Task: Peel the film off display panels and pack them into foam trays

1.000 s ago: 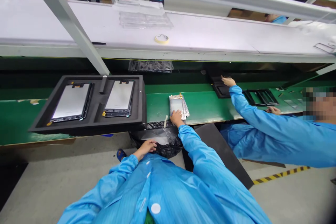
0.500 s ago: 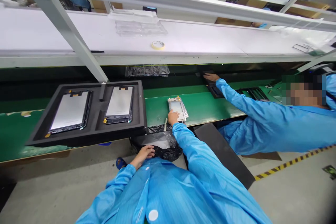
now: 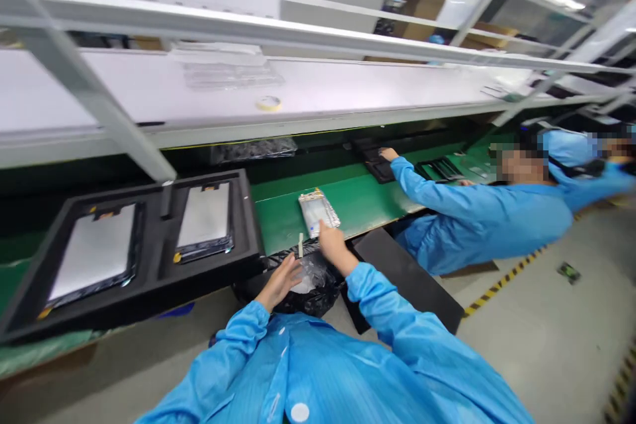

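My right hand [image 3: 332, 245] reaches over the near edge of the green bench [image 3: 358, 202], its fingertips at the lower corner of a stack of silver-backed panels [image 3: 315, 212]. It holds nothing I can see. My left hand [image 3: 281, 281] hovers, fingers spread, just above a black plastic bag [image 3: 318, 298] with clear film [image 3: 308, 275] on it. To the left, a black foam tray [image 3: 159, 258] holds two silver-backed display panels [image 3: 94, 255] [image 3: 203, 218]. A small white strip [image 3: 301, 245] stands between my hands.
A co-worker in a blue smock [image 3: 477, 218] reaches to a black frame [image 3: 380, 165] on the bench, and another person [image 3: 571, 152] sits beyond. A white shelf [image 3: 248, 96] overhead carries tape [image 3: 269, 103] and clear trays [image 3: 231, 76]. A dark mat [image 3: 402, 271] lies at floor level.
My right hand has drawn back from the top of the stack to its near edge. My left hand has risen off the bag with fingers spread. The view has tilted and swung.
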`<act>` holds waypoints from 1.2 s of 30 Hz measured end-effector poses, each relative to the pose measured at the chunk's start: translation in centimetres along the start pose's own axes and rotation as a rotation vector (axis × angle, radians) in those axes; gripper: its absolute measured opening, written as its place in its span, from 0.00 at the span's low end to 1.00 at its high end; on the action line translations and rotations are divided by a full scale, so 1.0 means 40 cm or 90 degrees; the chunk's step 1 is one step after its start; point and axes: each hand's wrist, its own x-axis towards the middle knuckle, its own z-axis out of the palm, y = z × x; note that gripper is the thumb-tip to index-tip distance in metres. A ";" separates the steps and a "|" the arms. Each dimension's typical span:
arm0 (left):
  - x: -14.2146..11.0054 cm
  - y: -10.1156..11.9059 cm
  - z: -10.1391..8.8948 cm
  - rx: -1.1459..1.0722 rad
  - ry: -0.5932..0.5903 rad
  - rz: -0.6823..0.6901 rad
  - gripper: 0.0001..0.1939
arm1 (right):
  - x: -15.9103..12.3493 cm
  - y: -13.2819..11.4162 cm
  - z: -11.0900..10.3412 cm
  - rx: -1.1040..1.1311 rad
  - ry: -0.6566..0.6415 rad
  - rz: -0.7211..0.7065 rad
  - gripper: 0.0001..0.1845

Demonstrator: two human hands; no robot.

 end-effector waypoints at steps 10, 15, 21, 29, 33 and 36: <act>-0.052 0.008 0.006 -0.097 -0.137 -0.136 0.26 | -0.321 -0.065 0.102 0.142 0.098 -0.422 0.25; -0.109 0.002 0.000 -0.108 -0.191 -0.232 0.32 | -0.355 0.000 0.100 0.192 0.098 -0.455 0.34; -0.146 -0.002 0.030 -0.106 -0.249 -0.251 0.34 | -0.379 0.007 0.124 0.284 0.078 -0.491 0.25; -0.247 0.011 0.087 -0.017 -0.231 -0.204 0.33 | -0.488 -0.040 0.120 0.321 0.054 -0.439 0.11; -0.308 0.021 0.033 0.006 -0.262 -0.175 0.45 | -0.523 -0.113 0.105 0.528 -0.005 -0.257 0.07; -0.372 0.023 -0.017 0.031 -0.314 -0.133 0.53 | -0.528 -0.167 0.071 0.731 -0.031 -0.135 0.05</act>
